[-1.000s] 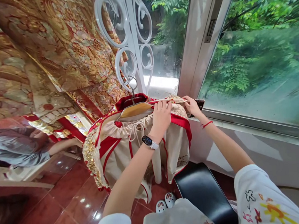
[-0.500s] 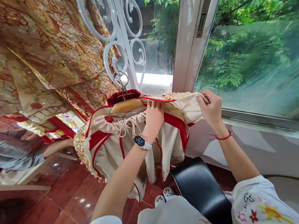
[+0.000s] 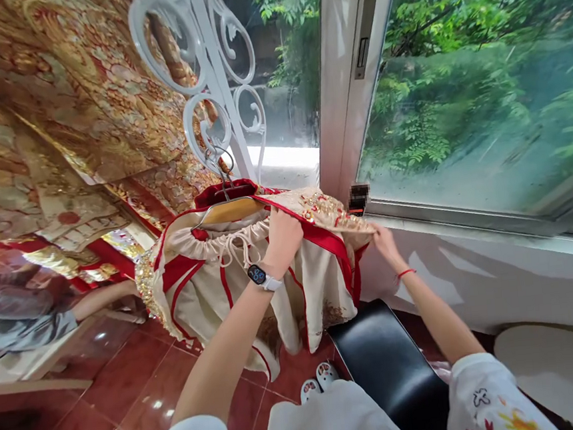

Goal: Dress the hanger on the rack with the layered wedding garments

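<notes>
A cream jacket (image 3: 316, 207) with red trim and gold beading hangs on a wooden hanger (image 3: 233, 210). Beneath it hangs a cream garment with red piping and a tied drawstring (image 3: 234, 246). My left hand (image 3: 286, 236), a watch at its wrist, grips the jacket's red front edge near the hanger; its fingertips are hidden under the cloth. On the right, my right hand (image 3: 383, 241) is closed on the outer end of the jacket's beaded shoulder or sleeve, pulling it out sideways.
A white scrolled metal rack (image 3: 221, 67) holds the hanger by a sliding window (image 3: 459, 126). A black seat (image 3: 387, 360) stands below, with a round pale stool (image 3: 555, 365) to its right. Gold embroidered cloth (image 3: 118, 76) hangs at left, where another person's arm (image 3: 106, 299) shows.
My right hand has moved lower and farther from me, turning the jacket's beaded outer side into view in place of the pale lining. My left hand's fingers have slipped under the edge.
</notes>
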`<state>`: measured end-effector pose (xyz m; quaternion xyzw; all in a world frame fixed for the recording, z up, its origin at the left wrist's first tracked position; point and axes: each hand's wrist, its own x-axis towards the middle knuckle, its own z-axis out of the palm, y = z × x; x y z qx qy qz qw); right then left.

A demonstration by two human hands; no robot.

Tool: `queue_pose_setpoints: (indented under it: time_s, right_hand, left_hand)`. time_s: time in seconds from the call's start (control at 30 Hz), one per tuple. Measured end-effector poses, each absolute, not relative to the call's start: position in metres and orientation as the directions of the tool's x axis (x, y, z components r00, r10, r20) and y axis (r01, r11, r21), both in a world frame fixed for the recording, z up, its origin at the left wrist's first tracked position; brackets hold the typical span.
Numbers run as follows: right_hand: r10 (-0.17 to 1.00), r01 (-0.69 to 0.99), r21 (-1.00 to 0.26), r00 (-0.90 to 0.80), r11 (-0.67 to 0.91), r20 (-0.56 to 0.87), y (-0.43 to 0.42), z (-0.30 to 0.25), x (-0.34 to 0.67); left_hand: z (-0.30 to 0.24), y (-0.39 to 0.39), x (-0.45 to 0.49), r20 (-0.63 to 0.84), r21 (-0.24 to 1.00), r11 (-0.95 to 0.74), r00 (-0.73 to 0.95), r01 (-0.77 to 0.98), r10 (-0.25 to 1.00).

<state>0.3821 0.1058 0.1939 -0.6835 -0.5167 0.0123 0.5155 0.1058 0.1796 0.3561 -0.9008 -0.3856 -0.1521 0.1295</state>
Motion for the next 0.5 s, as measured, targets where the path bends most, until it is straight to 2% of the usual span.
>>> queue_pose_setpoints:
  time_s: [0.1, 0.2, 0.33, 0.4, 0.43, 0.5]
  right_hand:
    - [0.603, 0.723, -0.69, 0.538, 0.029, 0.589, 0.113, 0.243, 0.421]
    - [0.524, 0.786, -0.617, 0.512, 0.033, 0.68, 0.103, 0.257, 0.436]
    - [0.444, 0.88, -0.474, 0.434, -0.023, 0.784, 0.043, 0.198, 0.402]
    - [0.501, 0.897, -0.443, 0.382, 0.002, 0.777, 0.01, 0.153, 0.358]
    - [0.527, 0.896, -0.443, 0.368, 0.017, 0.766, -0.004, 0.134, 0.33]
    - [0.46, 0.847, -0.531, 0.48, -0.021, 0.747, -0.018, 0.107, 0.271]
  left_hand:
    - [0.367, 0.174, 0.107, 0.391, -0.125, -0.683, 0.669, 0.719, 0.632]
    - [0.373, 0.17, 0.11, 0.39, -0.104, -0.672, 0.652, 0.733, 0.651]
    - [0.372, 0.169, 0.112, 0.413, -0.053, -0.674, 0.63, 0.737, 0.657]
    - [0.366, 0.174, 0.115, 0.429, -0.026, -0.696, 0.637, 0.718, 0.641]
    - [0.363, 0.177, 0.117, 0.451, 0.001, -0.712, 0.635, 0.702, 0.627]
    - [0.356, 0.185, 0.121, 0.51, 0.072, -0.748, 0.62, 0.659, 0.596]
